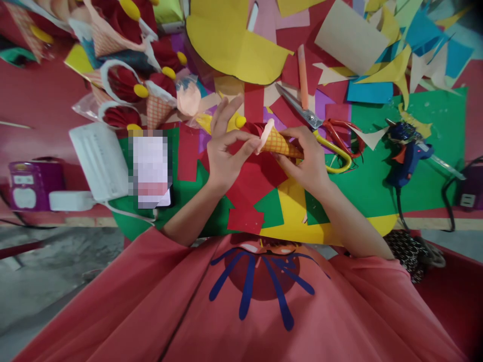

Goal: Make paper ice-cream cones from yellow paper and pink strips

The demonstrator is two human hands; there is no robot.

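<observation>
A small paper ice cream cone (281,144) lies sideways between my hands, yellow-orange with a grid pattern and a pale pink scalloped rim. My right hand (306,157) is wrapped round its narrow end. At the rim, the thumb and forefinger of my left hand (226,153) pinch the edge, with the other fingers raised. Dark red pleated paper shows at the cone's mouth, partly hidden by the left fingers. Close behind the left hand is a yellow oval piece (240,121). Scissors (310,118) with red and yellow handles lie just beyond my right hand.
Several finished paper cones (123,85) crowd the back left. A phone (151,171) and a white power strip (98,161) lie at left. On the green sheet (372,186) at right rests a blue glue gun (405,158). Paper scraps and a large yellow sheet (234,45) cover the back.
</observation>
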